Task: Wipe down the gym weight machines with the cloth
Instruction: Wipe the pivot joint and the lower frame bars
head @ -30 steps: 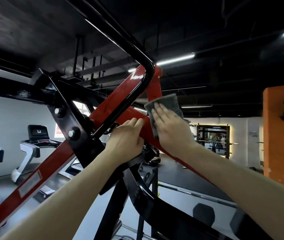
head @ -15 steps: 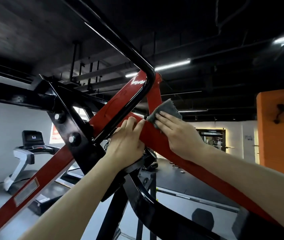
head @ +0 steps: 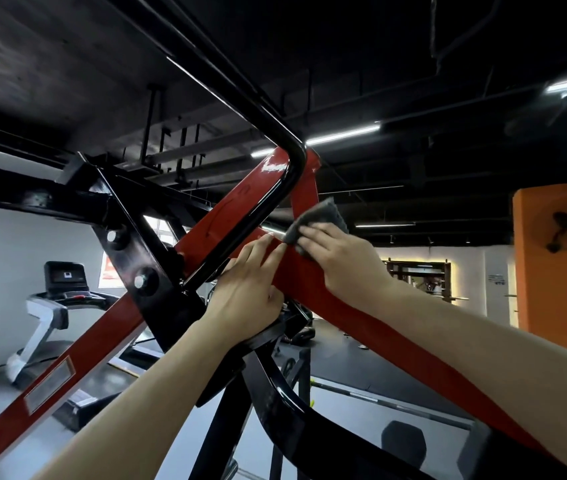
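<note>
The weight machine point(head: 102, 341) fills the view, a rigid frame of red beams crossed by a bent black tube point(head: 268, 202); it looks heavy and fixed, so it should take firm rubbing without shifting, though its glossy paint is probably slick under a palm. An orange pillar point(head: 548, 258) stands well behind on the right; a treadmill point(head: 53, 306) stands far off on the left. The left hand point(head: 247, 289) rests on the frame where the beams meet, fingers laid straight along the red metal and curled round nothing, seemingly as a brace. The right hand point(head: 341, 261) lies flat, its straight fingers pressing the cloth point(head: 323, 216) against the right-hand red beam, just below the tube's bend; whether the thumb tucks under is hidden. The grey cloth is small, soft and light, bunched up beyond the fingertips; it will likely fold and slide easily, so spreading the palm over its middle should hold it better than pinching an edge.
</note>
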The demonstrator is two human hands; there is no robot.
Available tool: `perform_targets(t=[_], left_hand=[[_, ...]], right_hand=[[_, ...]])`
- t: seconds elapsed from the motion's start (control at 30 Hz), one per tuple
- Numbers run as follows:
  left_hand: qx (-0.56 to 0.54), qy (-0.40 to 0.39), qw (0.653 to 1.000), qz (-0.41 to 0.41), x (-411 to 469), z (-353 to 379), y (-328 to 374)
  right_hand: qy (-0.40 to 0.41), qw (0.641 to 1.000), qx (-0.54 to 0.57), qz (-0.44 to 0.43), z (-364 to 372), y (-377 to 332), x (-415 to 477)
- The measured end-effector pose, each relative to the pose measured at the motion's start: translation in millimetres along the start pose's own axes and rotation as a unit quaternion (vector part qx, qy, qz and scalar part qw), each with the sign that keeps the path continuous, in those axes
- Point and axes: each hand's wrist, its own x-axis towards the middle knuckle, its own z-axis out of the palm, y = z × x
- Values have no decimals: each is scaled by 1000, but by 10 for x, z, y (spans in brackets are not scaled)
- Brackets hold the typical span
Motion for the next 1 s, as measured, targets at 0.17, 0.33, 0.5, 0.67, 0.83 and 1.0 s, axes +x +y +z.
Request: perform_targets(t=[0.17, 0.33, 0.5, 0.67, 0.83, 1.0], left_hand=[[8, -9, 1000, 5, -9, 12, 21], [18, -4, 1000, -1, 12, -4, 4], [30, -9, 999, -2, -6, 5, -5], [46, -13, 999, -3, 14, -32, 19], [60, -28, 998, -11, 13, -29, 41], [75, -40, 996, -10, 5, -9, 60]], right_hand=[[-12, 998, -27, -57, -49, 184, -84], [3, 1000, 4, 22, -23, 180, 515], [40, 989, 82, 115, -1, -171, 287], [-6, 994, 58, 88, -178, -320, -551], [-63, 995, -40, 67, -475, -25, -1762], [-105, 992, -69, -6, -476, -112, -2379]])
